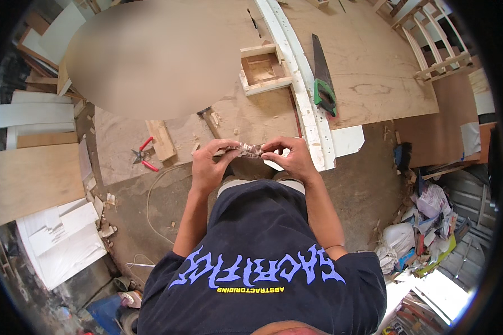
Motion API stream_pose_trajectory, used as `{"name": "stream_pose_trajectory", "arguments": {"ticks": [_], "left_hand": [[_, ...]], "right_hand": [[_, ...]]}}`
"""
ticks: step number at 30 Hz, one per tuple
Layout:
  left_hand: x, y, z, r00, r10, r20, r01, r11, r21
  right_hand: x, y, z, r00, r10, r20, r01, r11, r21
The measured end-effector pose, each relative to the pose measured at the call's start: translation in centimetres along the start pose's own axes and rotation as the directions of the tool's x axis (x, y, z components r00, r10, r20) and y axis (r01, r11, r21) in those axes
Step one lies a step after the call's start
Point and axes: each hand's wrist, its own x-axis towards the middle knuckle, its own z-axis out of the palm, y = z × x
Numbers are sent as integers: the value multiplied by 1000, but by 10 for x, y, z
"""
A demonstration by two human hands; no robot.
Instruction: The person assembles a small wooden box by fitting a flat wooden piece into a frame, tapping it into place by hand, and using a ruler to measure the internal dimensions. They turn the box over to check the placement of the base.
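Observation:
A small crinkled, shiny plastic packet is stretched between my two hands at the near edge of the workbench. My left hand pinches its left end between thumb and fingers, and my right hand grips the right end the same way. What the packet contains is too small to make out. To the left of my hands lie red-handled pliers and a wooden block. Just beyond my left hand rests a hammer, its handle pointing toward me.
A square wooden frame sits against a long white board across the bench. Right of it lies a green-handled saw. Board offcuts are stacked at left, plastic bags heaped at right. A large blur hides the bench's upper left.

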Motion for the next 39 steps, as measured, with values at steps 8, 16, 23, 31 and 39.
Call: {"name": "stream_pose_trajectory", "arguments": {"ticks": [8, 16, 23, 31, 39], "left_hand": [[-6, 36, 53, 999, 6, -51, -1, 994, 105], [-34, 59, 96, 996, -33, -81, 47, 983, 176], [-53, 47, 121, 968, 66, -242, 11, 954, 300], [5, -31, 206, 954, 226, -198, -132, 907, 399], [36, -133, 306, 962, 270, -42, -246, 921, 303]], "right_hand": [[-12, 15, -51, 964, -256, 67, 262, 960, -96], [-23, 22, -92, 905, -374, 201, 402, 907, -121], [-15, 35, -97, 849, -443, 288, 517, 811, -273], [-12, 96, -135, 910, -406, 87, 367, 688, -626], [-27, 217, -159, 932, -353, -86, 157, 605, -781]]}}
